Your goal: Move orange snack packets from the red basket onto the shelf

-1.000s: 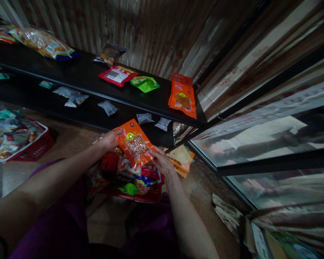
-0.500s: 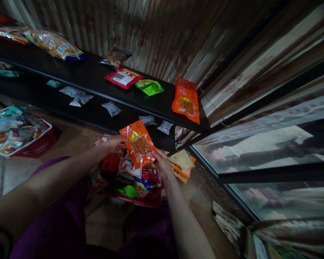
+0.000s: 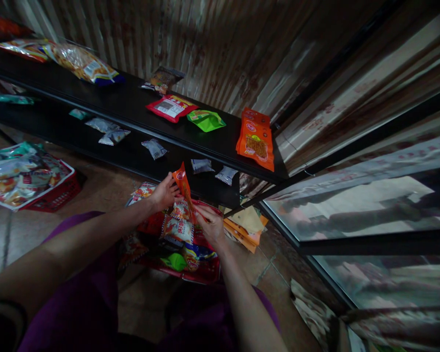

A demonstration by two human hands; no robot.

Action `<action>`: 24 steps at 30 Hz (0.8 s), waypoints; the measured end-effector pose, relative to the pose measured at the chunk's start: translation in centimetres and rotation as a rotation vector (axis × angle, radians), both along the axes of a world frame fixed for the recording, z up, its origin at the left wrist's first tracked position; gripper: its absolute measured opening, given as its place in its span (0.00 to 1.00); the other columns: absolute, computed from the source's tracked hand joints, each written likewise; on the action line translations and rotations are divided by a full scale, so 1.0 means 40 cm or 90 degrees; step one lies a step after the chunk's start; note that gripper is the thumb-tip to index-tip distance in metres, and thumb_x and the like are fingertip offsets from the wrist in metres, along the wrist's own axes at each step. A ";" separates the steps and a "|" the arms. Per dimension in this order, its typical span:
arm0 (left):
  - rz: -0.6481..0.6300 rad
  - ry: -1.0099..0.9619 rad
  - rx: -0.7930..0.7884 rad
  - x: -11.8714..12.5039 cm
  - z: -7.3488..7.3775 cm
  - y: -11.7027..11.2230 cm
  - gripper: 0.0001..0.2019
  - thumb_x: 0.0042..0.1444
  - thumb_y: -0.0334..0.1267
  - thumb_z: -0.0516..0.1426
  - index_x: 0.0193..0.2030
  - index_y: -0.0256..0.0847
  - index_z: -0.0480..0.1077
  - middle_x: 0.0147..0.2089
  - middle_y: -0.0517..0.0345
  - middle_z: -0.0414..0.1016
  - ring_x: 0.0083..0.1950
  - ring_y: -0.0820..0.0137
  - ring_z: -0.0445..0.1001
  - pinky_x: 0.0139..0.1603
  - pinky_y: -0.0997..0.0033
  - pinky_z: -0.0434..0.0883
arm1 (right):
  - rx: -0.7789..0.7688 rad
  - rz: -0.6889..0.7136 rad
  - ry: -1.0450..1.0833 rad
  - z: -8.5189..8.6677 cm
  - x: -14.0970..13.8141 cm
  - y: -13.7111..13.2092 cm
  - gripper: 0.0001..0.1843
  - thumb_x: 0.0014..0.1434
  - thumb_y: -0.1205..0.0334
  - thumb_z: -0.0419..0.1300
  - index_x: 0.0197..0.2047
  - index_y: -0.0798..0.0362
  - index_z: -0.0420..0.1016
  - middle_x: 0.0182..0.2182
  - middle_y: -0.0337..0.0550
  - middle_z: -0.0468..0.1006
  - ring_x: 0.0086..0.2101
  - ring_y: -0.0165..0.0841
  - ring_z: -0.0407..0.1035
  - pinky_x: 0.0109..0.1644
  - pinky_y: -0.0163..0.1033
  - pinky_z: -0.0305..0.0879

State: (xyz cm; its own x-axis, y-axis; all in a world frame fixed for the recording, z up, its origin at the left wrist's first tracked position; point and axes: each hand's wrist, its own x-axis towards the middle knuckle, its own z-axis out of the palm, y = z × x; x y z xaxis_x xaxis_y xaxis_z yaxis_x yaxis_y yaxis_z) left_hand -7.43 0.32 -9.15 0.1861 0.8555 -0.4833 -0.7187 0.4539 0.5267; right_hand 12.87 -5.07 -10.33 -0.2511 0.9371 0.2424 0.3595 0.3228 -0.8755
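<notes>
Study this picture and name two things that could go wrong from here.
The orange packet is pinched in the right grip, while the left grip is open beside it, so it might slip into the red basket.
The stack of orange packets lies close to the upper shelf's front edge; a bump could knock it down.

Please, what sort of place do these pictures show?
Perhaps a small shop or storeroom, though I cannot be sure: snack packets lie on black shelving, and a red basket full of packets stands on the tiled floor.
</notes>
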 end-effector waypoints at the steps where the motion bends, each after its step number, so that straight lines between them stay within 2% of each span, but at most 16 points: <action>1: 0.010 -0.020 0.005 0.001 0.005 0.000 0.25 0.60 0.58 0.49 0.50 0.40 0.69 0.49 0.41 0.74 0.50 0.57 0.74 0.48 0.57 0.72 | 0.039 0.018 -0.040 -0.002 -0.003 -0.004 0.14 0.59 0.62 0.58 0.47 0.42 0.80 0.45 0.42 0.81 0.45 0.36 0.74 0.53 0.45 0.69; 5: 0.054 -0.084 0.041 0.002 0.016 0.002 0.25 0.60 0.59 0.48 0.42 0.37 0.72 0.39 0.47 0.77 0.44 0.59 0.76 0.47 0.59 0.73 | 0.185 0.048 -0.201 -0.011 -0.017 -0.022 0.18 0.60 0.66 0.55 0.49 0.42 0.79 0.47 0.44 0.79 0.47 0.36 0.73 0.52 0.44 0.70; 9: 0.060 -0.121 0.049 0.001 0.020 0.001 0.28 0.60 0.61 0.47 0.41 0.37 0.73 0.36 0.49 0.78 0.44 0.57 0.76 0.48 0.56 0.73 | 0.264 0.043 -0.316 -0.020 -0.032 -0.036 0.19 0.60 0.69 0.55 0.51 0.46 0.78 0.48 0.47 0.78 0.45 0.38 0.72 0.50 0.44 0.71; 13: 0.057 -0.128 0.039 -0.004 0.031 -0.003 0.32 0.60 0.63 0.42 0.42 0.35 0.73 0.37 0.46 0.78 0.46 0.55 0.76 0.50 0.54 0.72 | 0.264 0.041 -0.375 -0.034 -0.045 -0.043 0.20 0.59 0.70 0.56 0.52 0.44 0.77 0.50 0.46 0.77 0.45 0.39 0.71 0.48 0.44 0.71; 20: -0.039 -0.174 0.070 -0.010 0.055 -0.015 0.38 0.59 0.65 0.39 0.51 0.31 0.71 0.44 0.40 0.78 0.51 0.52 0.75 0.53 0.53 0.71 | 0.237 -0.015 -0.384 -0.060 -0.067 -0.049 0.21 0.59 0.70 0.55 0.52 0.42 0.77 0.52 0.46 0.76 0.46 0.41 0.70 0.47 0.46 0.71; 22: -0.045 -0.169 0.091 -0.008 0.056 -0.019 0.36 0.61 0.63 0.40 0.53 0.31 0.70 0.46 0.39 0.78 0.51 0.53 0.76 0.54 0.54 0.71 | 0.243 -0.025 -0.389 -0.062 -0.074 -0.050 0.22 0.59 0.71 0.55 0.52 0.42 0.77 0.51 0.45 0.76 0.46 0.41 0.71 0.47 0.45 0.71; 24: -0.051 -0.147 0.103 -0.003 0.052 -0.022 0.29 0.64 0.55 0.44 0.55 0.31 0.69 0.46 0.40 0.78 0.50 0.55 0.76 0.54 0.55 0.70 | 0.237 -0.029 -0.380 -0.060 -0.079 -0.050 0.24 0.58 0.72 0.55 0.54 0.42 0.76 0.52 0.44 0.76 0.46 0.41 0.71 0.48 0.44 0.70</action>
State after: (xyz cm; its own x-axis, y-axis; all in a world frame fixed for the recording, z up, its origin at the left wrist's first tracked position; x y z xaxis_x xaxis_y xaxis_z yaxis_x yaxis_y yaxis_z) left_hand -7.54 -0.55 -7.07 0.3448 0.8964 -0.2785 -0.7936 0.4369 0.4234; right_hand 9.73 -7.07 -12.74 -0.4031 0.8316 0.3822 0.7642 0.5356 -0.3593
